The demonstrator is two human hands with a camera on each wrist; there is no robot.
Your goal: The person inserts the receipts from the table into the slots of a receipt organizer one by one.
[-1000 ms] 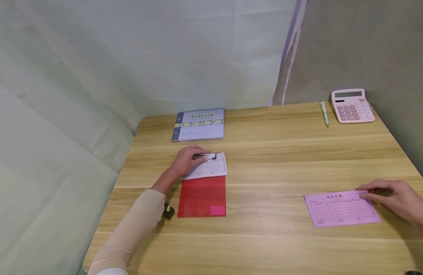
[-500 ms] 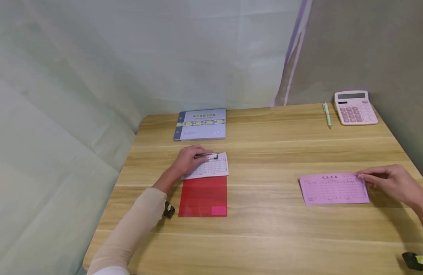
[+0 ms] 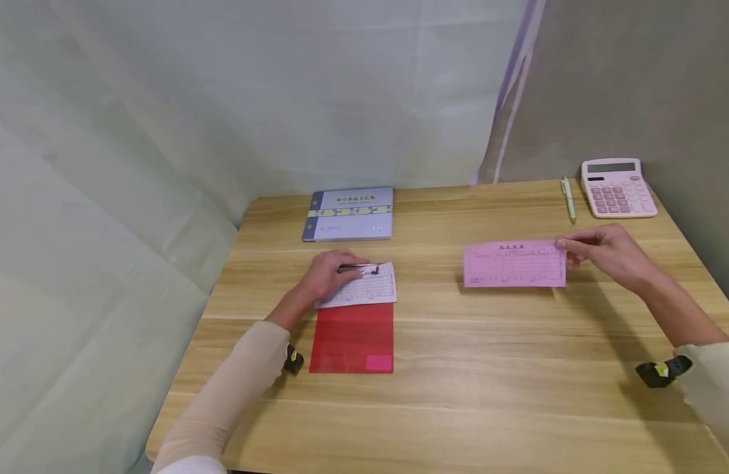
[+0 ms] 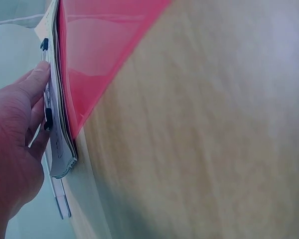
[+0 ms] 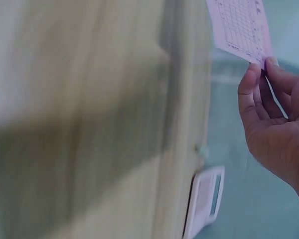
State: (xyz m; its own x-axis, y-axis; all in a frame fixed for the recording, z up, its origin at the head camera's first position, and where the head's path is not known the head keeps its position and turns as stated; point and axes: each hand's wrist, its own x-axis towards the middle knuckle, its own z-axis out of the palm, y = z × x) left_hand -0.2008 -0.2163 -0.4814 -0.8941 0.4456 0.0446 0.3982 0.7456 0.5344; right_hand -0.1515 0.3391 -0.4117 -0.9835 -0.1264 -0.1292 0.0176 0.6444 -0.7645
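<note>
In the head view, a translucent red clipboard (image 3: 352, 339) lies left of the table's middle, with a stack of white printed forms (image 3: 372, 289) on its upper part. My left hand (image 3: 327, 275) pinches the dark metal clip (image 4: 46, 89) at its top, the thumb over the clip and the fingers by the edge, as the left wrist view shows. To the right, my right hand (image 3: 607, 253) holds a pink printed slip (image 3: 512, 266) by its upper right corner between thumb and fingertips. The slip hangs above the table, its shadow just beneath it.
A blue-grey ledger book (image 3: 349, 217) lies at the back left, behind the clipboard. At the back right are a green pen (image 3: 568, 199) and a pink calculator (image 3: 618, 191). Pale curtains (image 3: 341, 99) stand behind the wooden table (image 3: 489, 395) and along its left side.
My right hand has lifted the pink slip and carried it left and farther back, toward the clipboard. The left hand stays at the clip.
</note>
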